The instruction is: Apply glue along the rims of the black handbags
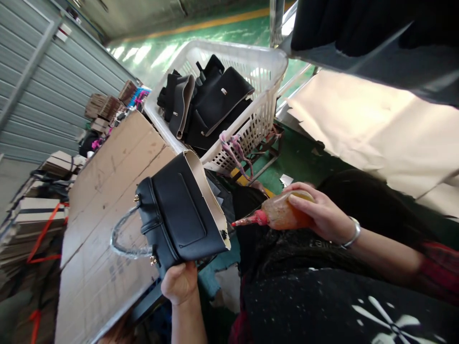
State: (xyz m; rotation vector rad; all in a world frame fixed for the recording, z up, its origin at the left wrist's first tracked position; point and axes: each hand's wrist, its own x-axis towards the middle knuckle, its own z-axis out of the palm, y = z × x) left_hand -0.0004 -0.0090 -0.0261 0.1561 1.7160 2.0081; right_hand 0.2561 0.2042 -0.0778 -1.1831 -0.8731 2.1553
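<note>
Left hand [179, 283] gripping unfinished black handbag [179, 215] from below, over cardboard sheet [107, 200]; right hand [321, 212] at 3 o'clock clasping orange glue bottle [283, 215], red nozzle near bag's pale edge; white basket [265, 102] at 12 o'clock

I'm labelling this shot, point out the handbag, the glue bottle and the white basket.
handbag [179, 215], head view, black front panel
glue bottle [283, 215], head view, amber body
white basket [261, 114], head view, side wall

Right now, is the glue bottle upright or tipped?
Tipped. The glue bottle lies sideways in the right hand, red nozzle pointing at the bag in the left hand.
</note>
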